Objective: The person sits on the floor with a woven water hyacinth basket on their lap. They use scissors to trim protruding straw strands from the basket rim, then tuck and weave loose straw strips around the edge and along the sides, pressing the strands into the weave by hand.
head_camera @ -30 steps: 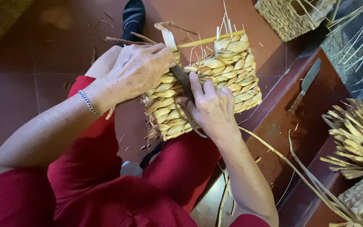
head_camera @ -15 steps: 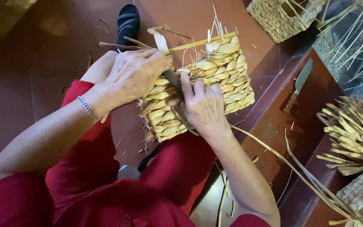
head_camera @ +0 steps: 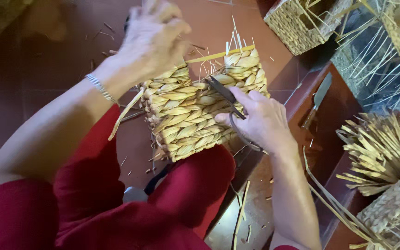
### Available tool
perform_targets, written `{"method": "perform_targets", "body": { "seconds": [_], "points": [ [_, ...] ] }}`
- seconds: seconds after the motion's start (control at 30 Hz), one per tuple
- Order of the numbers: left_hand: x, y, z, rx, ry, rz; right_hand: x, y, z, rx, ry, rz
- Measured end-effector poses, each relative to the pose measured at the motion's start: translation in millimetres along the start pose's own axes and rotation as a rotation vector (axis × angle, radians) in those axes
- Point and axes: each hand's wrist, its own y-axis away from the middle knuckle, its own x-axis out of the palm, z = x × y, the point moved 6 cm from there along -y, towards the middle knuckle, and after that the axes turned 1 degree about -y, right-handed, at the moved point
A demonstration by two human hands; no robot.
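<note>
A half-woven straw basket (head_camera: 195,111) rests on my red-trousered knees, its loose stalks pointing up at the far edge. My right hand (head_camera: 260,120) lies against the basket's right side and grips dark metal scissors (head_camera: 225,95), whose blades point up-left across the weave. My left hand (head_camera: 156,39), blurred by motion, is raised at the basket's top left corner with fingers closed on a flat straw strand (head_camera: 126,113) that hangs down past the wrist. A silver bracelet (head_camera: 100,87) circles the left wrist.
A knife (head_camera: 318,99) lies on the red step to the right. A finished woven basket (head_camera: 297,21) stands at the top right, bundled straw (head_camera: 380,153) and more wickerwork at the right edge. Straw scraps litter the red tile floor.
My left hand has lifted off the basket's top and pulled a strand upward. The right hand has slid to the basket's right side, with the scissors now showing plainly.
</note>
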Motion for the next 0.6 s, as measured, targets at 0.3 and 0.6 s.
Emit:
{"method": "perform_targets", "body": {
  "seconds": [0.3,0.6],
  "points": [
    [108,-6,16,-0.442,0.362,0.784,0,-38,3,-0.061,0.029,0.19],
    [135,5,28,-0.41,0.497,0.758,4,-47,14,-0.083,0.107,0.252]
  ]
}}
